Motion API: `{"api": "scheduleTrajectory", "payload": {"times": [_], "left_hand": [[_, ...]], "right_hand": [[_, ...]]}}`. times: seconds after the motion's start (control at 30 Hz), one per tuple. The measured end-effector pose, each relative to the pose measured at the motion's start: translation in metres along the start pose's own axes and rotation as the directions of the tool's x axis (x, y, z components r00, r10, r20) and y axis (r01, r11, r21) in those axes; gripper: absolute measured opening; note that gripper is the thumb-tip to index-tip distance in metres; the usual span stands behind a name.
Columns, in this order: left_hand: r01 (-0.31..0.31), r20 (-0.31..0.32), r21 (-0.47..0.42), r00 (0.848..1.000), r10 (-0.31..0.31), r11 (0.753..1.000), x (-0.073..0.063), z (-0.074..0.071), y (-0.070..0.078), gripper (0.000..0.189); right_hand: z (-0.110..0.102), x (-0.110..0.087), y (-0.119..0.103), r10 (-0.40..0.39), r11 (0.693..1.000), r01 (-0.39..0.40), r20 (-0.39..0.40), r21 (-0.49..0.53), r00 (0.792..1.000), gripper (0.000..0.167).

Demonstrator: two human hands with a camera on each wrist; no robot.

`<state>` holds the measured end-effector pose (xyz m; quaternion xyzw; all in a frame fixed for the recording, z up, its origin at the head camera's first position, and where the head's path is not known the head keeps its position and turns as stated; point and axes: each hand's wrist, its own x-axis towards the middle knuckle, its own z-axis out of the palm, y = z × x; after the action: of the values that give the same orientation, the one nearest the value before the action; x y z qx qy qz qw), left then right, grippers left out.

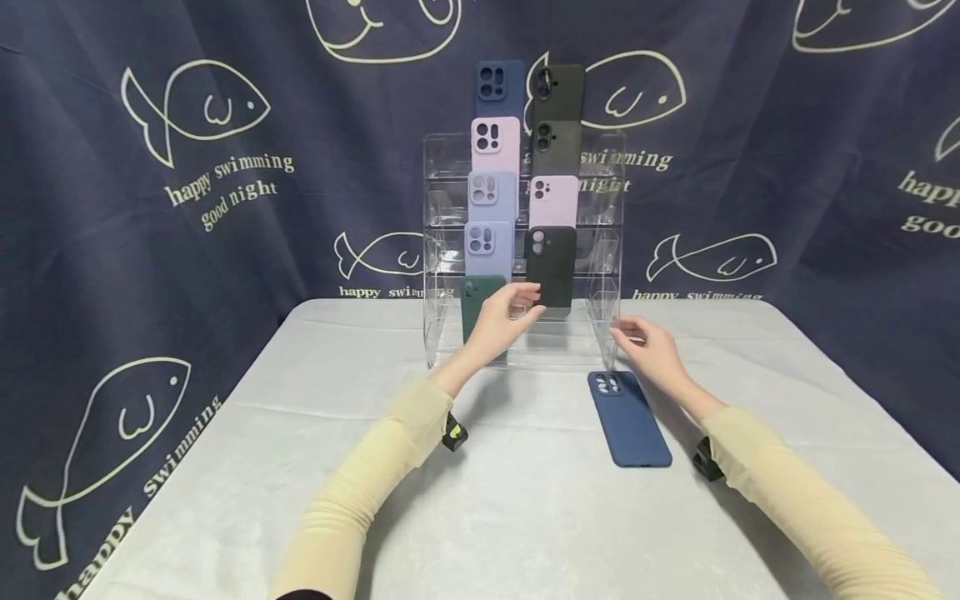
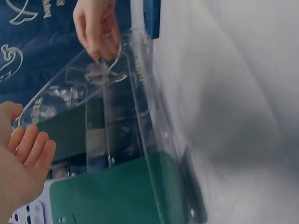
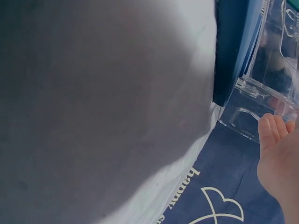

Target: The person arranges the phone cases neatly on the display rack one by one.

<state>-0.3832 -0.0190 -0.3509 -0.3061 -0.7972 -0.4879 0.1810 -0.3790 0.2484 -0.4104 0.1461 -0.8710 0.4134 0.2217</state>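
Note:
A clear tiered display stand (image 1: 566, 337) holds phone cases in two columns. My left hand (image 1: 504, 318) is in front of its lower tiers, fingers relaxed and slightly bent, nothing in them; the left wrist view also shows that hand (image 2: 28, 161) spread. It overlaps the green phone case (image 1: 480, 302) and comes near the lowest black phone case (image 1: 551, 267) of the right column. My right hand (image 1: 651, 346) pinches the stand's right side panel near the front, thumb and fingertips at its edge. A dark blue phone case (image 1: 632, 425) lies on the table below that hand.
Above the green case, the left column has two light blue cases (image 1: 491, 250), a pink one (image 1: 506, 158) and a dark blue one (image 1: 510, 100). Black cases (image 1: 562, 150) and a pink case (image 1: 562, 212) fill the right column. A fish-print curtain (image 1: 225, 250) hangs behind the white-covered table (image 1: 525, 517).

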Motion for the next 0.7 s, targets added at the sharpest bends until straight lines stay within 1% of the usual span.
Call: {"api": "scheduleTrajectory", "payload": {"times": [0.23,0.4,0.5,0.53,0.6,0.67,0.7], "left_hand": [[-0.026,0.103,0.071,0.994,0.019,0.997,-0.005,0.023,-0.004,0.039],[-0.017,0.137,0.091,0.991,0.004,0.996,-0.003,0.037,-0.001,0.041],[-0.003,0.17,0.119,0.985,-0.017,0.993,0.001,0.045,0.003,0.043],[-0.002,0.189,0.134,0.982,-0.023,0.991,0.001,0.048,0.004,0.045],[0.003,0.244,0.166,0.969,-0.044,0.986,0.002,0.054,0.006,0.048],[0.007,0.312,0.202,0.947,-0.071,0.979,0.002,0.062,0.006,0.05],[0.005,0.35,0.224,0.933,-0.085,0.974,0.002,0.065,0.006,0.051]], "right_hand": [[0.0,0.0,0.002,0.006,1.0,-0.006,-0.017,0.02,1.0,0.033],[-0.001,0.001,0.001,0.002,1.0,-0.002,-0.005,0.011,1.0,0.034],[-0.001,0.001,0.001,0.007,1.0,-0.007,0.001,0.006,1.0,0.035],[-0.001,0.001,0.001,0.011,1.0,-0.011,0.002,0.007,1.0,0.035],[-0.001,0.002,0.001,0.008,1.0,-0.008,0.008,0.009,1.0,0.036],[-0.001,0.002,0.001,0.004,1.0,-0.005,0.011,0.017,1.0,0.036],[0.0,0.002,0.001,0.001,1.0,-0.001,0.011,0.017,1.0,0.036]]}}
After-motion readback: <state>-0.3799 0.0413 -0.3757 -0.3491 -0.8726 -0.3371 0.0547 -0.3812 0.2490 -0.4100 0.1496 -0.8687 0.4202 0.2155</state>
